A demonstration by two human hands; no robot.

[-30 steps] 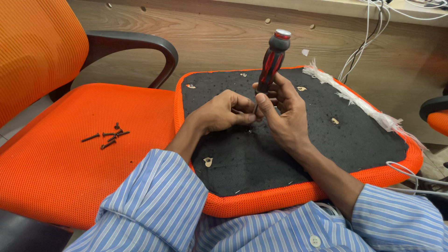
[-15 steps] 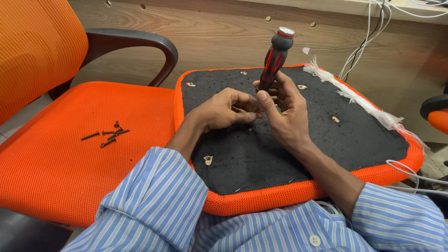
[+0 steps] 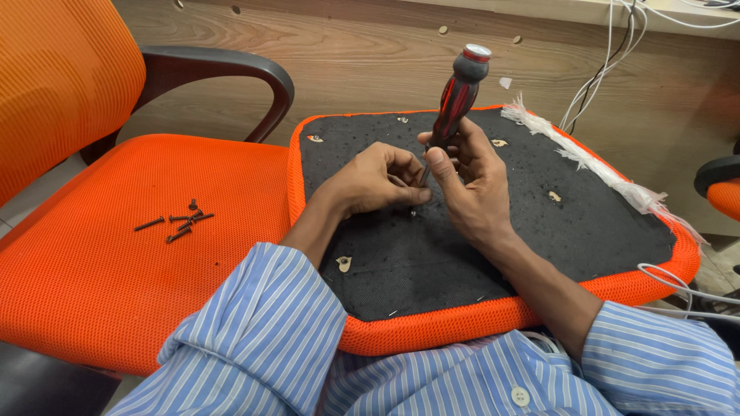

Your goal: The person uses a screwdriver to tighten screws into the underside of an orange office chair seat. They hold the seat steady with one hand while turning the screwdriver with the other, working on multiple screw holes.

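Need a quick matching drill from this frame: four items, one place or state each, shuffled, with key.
Items:
1. screwdriver
2. loose screws
3. left hand
4. frayed white strip

Places:
A. on the orange chair seat
B. along the far right edge of the upturned seat pad
C. upright in the right hand
D. fingers at the screwdriver tip

Pairs: 1-C, 2-A, 3-D, 4-B
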